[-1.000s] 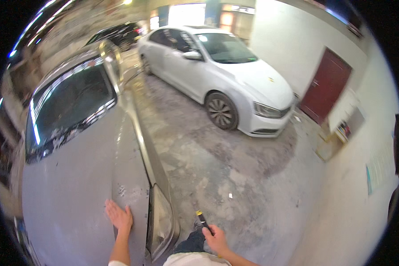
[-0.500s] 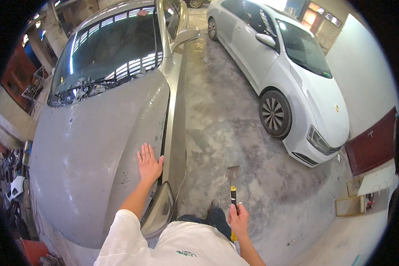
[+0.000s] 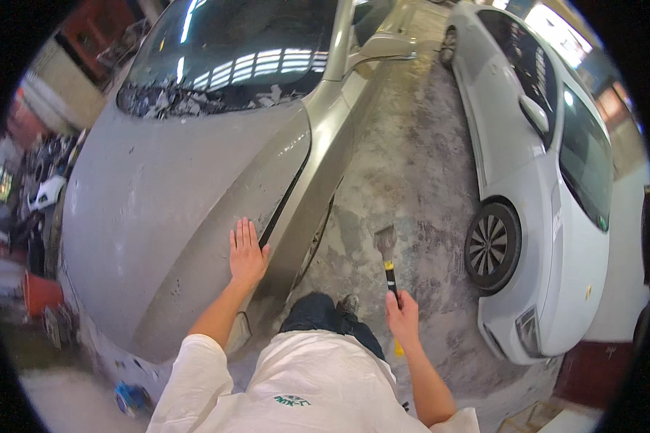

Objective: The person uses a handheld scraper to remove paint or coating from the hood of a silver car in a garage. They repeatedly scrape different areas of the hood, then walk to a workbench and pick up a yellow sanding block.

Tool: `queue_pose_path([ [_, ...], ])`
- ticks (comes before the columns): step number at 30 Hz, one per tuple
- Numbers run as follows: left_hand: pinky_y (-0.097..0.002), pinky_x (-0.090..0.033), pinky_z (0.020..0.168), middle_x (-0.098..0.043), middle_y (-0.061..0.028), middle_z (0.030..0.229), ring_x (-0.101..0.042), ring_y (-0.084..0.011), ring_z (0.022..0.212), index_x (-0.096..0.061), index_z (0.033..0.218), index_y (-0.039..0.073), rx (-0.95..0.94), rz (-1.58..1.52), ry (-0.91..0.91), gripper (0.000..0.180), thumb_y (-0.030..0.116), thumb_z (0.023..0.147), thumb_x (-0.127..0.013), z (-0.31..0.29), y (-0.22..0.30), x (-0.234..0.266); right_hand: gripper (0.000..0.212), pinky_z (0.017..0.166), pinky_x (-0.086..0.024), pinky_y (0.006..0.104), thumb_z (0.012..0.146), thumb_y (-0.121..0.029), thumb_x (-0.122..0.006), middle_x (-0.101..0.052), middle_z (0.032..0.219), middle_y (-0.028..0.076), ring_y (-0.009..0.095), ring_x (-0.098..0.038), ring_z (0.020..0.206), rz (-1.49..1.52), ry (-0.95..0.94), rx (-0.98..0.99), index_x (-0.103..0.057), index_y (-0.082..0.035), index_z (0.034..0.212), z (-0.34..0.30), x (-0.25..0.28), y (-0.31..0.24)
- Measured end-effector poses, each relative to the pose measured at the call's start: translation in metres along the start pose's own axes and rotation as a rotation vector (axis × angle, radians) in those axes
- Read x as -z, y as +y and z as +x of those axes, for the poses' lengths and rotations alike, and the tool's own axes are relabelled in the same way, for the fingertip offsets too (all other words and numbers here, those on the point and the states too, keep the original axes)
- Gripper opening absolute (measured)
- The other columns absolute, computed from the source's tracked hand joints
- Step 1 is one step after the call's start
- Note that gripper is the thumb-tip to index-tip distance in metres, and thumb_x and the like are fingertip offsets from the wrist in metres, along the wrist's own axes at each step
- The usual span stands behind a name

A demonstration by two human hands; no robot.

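My left hand (image 3: 248, 254) lies flat on the dusty grey-tan hood (image 3: 177, 184), close to the gap along its right edge. Its fingers are straight and point toward the windshield. My right hand (image 3: 402, 316) is wrapped around the black and yellow handle of a scraper (image 3: 386, 249). The wide, flat metal blade points forward, held over the floor and apart from both cars. Loose grey flakes (image 3: 173, 99) are heaped along the base of the windshield (image 3: 242, 43).
To the right stands a white car (image 3: 527, 195) with its front wheel (image 3: 492, 247) toward me. A stained concrete floor (image 3: 404, 166) runs between the cars. At the left are a red bucket (image 3: 42, 294) and a pile of dark parts. My shoe (image 3: 349, 304) shows below.
My view has turned and moved, so both cars appear farther right and tilted. My left hand still rests on the hood, and the scraper stays in my right hand.
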State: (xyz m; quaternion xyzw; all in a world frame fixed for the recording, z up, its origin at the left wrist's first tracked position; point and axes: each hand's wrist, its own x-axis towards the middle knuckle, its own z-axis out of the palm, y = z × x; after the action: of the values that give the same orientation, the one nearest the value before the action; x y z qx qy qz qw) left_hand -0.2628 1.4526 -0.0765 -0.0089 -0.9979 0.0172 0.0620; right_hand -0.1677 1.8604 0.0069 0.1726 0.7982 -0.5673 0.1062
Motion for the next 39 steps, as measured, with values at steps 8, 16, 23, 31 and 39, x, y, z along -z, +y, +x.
queue_pose_path([
  [8,-0.0523,-0.014,0.131,-0.028,-0.0242,0.171,-0.022,-0.0366,0.16,-0.032,0.161,-0.009,0.142,-0.108,-0.052,0.084,0.047,0.103,-0.057,0.1,0.044,-0.001,0.033,0.054,-0.039,0.0269,0.109,-0.033,-0.062,-0.053,0.069,-0.004,0.005,-0.046,0.062,-0.016,-0.311,0.0,-0.062,-0.002,0.096,0.151,-0.027,-0.092],
  [16,-0.0463,-0.012,0.133,-0.022,-0.0189,0.174,-0.017,-0.0326,0.163,-0.031,0.162,-0.006,-0.005,-0.051,-0.163,0.085,0.043,0.099,-0.06,0.225,0.114,-0.026,0.032,0.05,-0.039,0.0253,0.11,-0.033,-0.061,-0.054,0.068,-0.003,0.005,-0.047,0.056,-0.19,-0.481,0.068,-0.064,-0.003,0.099,0.259,-0.064,-0.143],
  [23,-0.0454,-0.02,0.131,-0.035,-0.0137,0.17,-0.028,-0.0262,0.159,-0.044,0.157,-0.002,0.076,-0.257,-0.092,0.08,0.03,0.089,-0.071,0.187,0.102,-0.017,0.036,0.049,-0.038,0.0265,0.11,-0.036,-0.061,-0.054,0.066,-0.003,0.006,-0.047,0.055,-0.338,-0.619,0.085,-0.064,-0.002,0.098,0.362,-0.063,-0.166],
  [31,-0.0482,-0.026,0.128,-0.039,-0.0115,0.168,-0.034,-0.0272,0.156,-0.049,0.153,0.0,0.475,-0.387,-0.067,0.074,0.016,0.085,-0.075,0.158,0.151,0.001,0.04,0.058,-0.045,0.0329,0.109,-0.035,-0.06,-0.058,0.065,0.003,0.012,-0.053,0.06,-0.804,-1.086,0.119,-0.065,0.0,0.093,0.479,-0.077,-0.224],
  [39,-0.051,-0.046,0.113,-0.069,-0.0129,0.13,-0.061,-0.0328,0.129,-0.068,0.123,0.002,0.957,-0.459,0.5,0.04,0.008,0.084,-0.075,0.257,0.23,-0.015,0.04,0.064,-0.049,0.0504,0.109,-0.036,-0.057,-0.064,0.07,0.024,0.046,-0.063,0.068,-1.122,-1.485,0.587,-0.064,0.0,0.094,0.573,-0.128,-0.267],
])
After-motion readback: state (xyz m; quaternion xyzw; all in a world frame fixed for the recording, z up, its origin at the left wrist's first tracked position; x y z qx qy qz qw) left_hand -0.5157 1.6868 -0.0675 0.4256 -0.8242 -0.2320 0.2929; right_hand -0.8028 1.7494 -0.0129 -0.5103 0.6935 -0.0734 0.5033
